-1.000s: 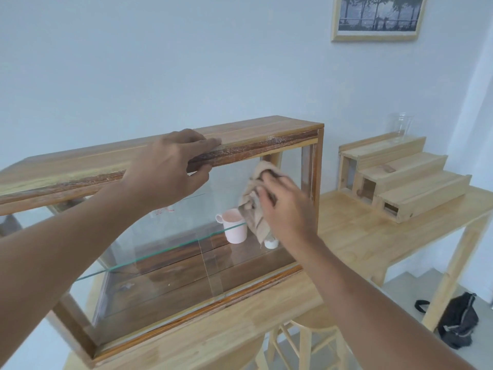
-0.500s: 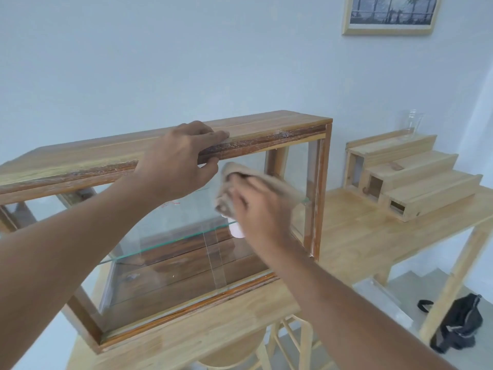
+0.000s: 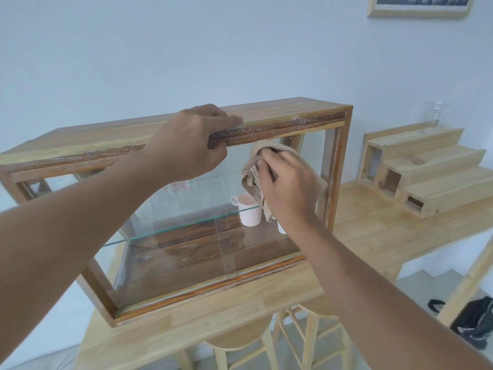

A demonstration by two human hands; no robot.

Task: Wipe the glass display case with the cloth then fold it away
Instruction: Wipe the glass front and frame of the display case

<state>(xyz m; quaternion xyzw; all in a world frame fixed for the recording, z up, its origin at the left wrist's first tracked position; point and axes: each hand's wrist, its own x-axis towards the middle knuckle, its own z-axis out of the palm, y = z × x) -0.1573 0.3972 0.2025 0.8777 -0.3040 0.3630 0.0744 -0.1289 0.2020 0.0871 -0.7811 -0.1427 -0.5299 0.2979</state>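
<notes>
The glass display case [image 3: 296, 124] has a wooden frame and stands on a light wooden table [image 3: 373, 231]. My left hand [image 3: 194, 145] grips the top front rail of the case, fingers over the top and thumb under the edge. My right hand [image 3: 288, 185] presses a bunched beige cloth [image 3: 252, 169] flat against the upper right part of the front glass pane. Inside the case, a pink and white mug [image 3: 249, 210] stands on the dark wooden floor behind a glass shelf. Part of the cloth is hidden under my palm.
A stepped wooden riser [image 3: 432, 172] sits on the table to the right, with a clear glass [image 3: 434, 116] on its top step. Wooden stools [image 3: 240, 340] stand under the table. A dark bag [image 3: 477, 324] lies on the floor at the right. A framed picture [image 3: 418, 6] hangs on the wall.
My right hand slid the cloth along the upper front glass, left and then back right toward the corner post. My left hand kept its grip on the top rail.
</notes>
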